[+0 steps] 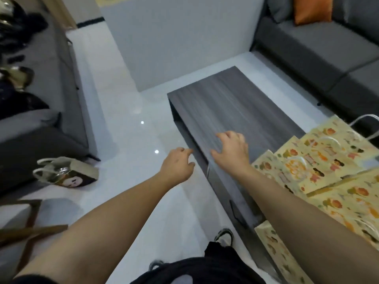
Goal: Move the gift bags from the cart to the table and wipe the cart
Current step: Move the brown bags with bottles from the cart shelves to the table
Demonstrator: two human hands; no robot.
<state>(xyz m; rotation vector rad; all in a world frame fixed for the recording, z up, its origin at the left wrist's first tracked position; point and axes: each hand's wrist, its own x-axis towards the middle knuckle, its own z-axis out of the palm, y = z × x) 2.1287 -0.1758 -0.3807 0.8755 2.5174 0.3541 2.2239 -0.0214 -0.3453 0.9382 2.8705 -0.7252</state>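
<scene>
Several yellow patterned gift bags (320,160) lie flat and overlapping on the right part of the dark grey wooden table (235,103). Another of these bags (274,249) shows at the table's near side. My right hand (231,148) hovers over the table's near left part, fingers loosely spread, holding nothing. My left hand (177,165) hangs just off the table's left edge, fingers relaxed and empty. A small gift bag with a face print (67,175) lies on its side on the floor at the left. No cart is clearly in view.
A grey sofa (328,58) with an orange cushion (312,9) runs along the back right. A grey couch (41,124) with dark items stands at the left. A brown wooden frame (30,230) is at the lower left. White glossy floor (127,140) lies between.
</scene>
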